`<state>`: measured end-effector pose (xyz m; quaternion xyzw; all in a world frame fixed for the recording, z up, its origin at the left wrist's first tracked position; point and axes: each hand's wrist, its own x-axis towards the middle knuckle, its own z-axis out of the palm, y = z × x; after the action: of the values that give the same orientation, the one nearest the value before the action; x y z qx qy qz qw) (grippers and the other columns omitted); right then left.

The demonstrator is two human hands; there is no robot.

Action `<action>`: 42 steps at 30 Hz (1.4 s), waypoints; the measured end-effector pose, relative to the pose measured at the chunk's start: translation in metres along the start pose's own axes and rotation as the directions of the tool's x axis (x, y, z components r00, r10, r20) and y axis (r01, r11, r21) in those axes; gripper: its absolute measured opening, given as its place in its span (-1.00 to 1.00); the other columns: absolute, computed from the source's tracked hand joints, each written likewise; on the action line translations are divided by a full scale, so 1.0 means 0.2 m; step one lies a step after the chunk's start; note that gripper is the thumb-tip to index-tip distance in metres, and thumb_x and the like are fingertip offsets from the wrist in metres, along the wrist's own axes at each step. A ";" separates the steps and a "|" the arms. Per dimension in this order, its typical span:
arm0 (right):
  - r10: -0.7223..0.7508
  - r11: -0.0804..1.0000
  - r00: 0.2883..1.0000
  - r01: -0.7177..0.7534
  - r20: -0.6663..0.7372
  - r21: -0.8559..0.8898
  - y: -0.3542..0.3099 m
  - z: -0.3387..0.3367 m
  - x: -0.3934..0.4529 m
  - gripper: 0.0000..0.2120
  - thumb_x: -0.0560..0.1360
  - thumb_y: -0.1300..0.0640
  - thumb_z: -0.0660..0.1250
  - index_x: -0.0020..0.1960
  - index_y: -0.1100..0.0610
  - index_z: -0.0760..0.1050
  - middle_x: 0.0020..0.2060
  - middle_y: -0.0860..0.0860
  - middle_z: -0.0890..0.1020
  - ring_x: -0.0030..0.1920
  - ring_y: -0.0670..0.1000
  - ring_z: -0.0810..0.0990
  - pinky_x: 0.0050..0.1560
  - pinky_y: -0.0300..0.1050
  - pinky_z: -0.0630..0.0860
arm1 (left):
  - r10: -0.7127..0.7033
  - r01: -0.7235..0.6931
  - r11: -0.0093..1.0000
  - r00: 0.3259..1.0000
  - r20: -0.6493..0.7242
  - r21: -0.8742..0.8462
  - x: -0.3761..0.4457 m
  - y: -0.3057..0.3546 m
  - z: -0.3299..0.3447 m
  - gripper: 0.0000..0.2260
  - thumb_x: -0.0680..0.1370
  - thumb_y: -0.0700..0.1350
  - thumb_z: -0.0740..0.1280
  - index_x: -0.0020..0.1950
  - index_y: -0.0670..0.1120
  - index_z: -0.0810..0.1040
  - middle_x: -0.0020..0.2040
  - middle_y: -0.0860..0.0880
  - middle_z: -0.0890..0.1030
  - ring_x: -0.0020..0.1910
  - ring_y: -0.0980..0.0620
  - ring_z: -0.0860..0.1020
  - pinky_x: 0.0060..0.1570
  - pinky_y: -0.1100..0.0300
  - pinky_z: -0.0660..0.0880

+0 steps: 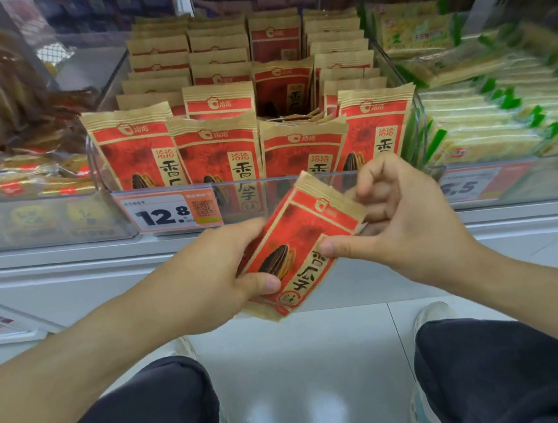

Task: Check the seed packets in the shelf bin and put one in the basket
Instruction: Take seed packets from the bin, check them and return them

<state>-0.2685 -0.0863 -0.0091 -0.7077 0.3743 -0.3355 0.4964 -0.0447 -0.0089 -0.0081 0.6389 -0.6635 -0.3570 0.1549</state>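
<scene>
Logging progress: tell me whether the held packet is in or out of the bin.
Out. Both the left hand and right hand hold the packet, tilted, in front of the bin.

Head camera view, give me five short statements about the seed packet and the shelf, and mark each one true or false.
1. Both hands hold one packet. True: the left hand grips its lower left edge and the right hand pinches its right edge.
2. The packet is lying in a basket. False: it is held in front of the shelf, and no basket is in view.
3. The price tag on the bin reads 12.8. True.
4. The bin holds only green packets. False: it holds red and tan packets; the green-trimmed packs are to its right.
5. The held packet is upright. False: it is tilted.
</scene>
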 end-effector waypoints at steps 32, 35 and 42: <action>-0.694 0.401 0.712 0.501 0.103 -0.767 -0.39 -0.19 0.21 -0.83 0.58 0.20 0.41 0.16 0.18 0.64 -0.01 0.06 0.69 -0.04 0.04 0.66 -0.06 0.07 0.65 | 0.412 -0.157 0.902 0.596 -0.689 0.403 0.10 0.18 -0.07 -0.71 0.67 0.03 0.14 0.19 -0.04 0.60 0.23 0.03 0.58 0.41 -0.06 0.37 0.45 -0.18 0.24; -0.633 0.335 0.752 0.478 0.182 -0.811 -0.41 -0.15 0.29 -0.79 0.54 0.17 0.42 0.17 0.07 0.66 -0.05 0.02 0.72 -0.09 0.13 0.69 -0.14 0.14 0.65 | 0.408 -0.170 0.906 0.589 -0.698 0.387 0.09 0.19 -0.09 -0.71 0.65 0.04 0.14 0.14 -0.02 0.62 0.16 0.07 0.58 0.30 -0.02 0.44 0.41 -0.16 0.27; -0.495 0.336 0.853 0.362 0.164 -0.870 -0.54 -0.08 0.42 -0.74 0.53 0.20 0.43 0.16 -0.04 0.71 -0.10 0.04 0.75 -0.10 0.19 0.69 -0.03 0.08 0.63 | 0.402 -0.180 0.909 0.610 -0.682 0.375 0.10 0.17 -0.10 -0.75 0.62 0.00 0.22 0.22 -0.01 0.58 0.22 0.05 0.54 0.33 0.00 0.40 0.54 -0.05 0.10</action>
<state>-0.2204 -0.1418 0.1065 -0.9078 0.3230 -0.2578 -0.0709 -0.0596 -0.0350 0.0242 0.6251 -0.6783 0.0606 0.3813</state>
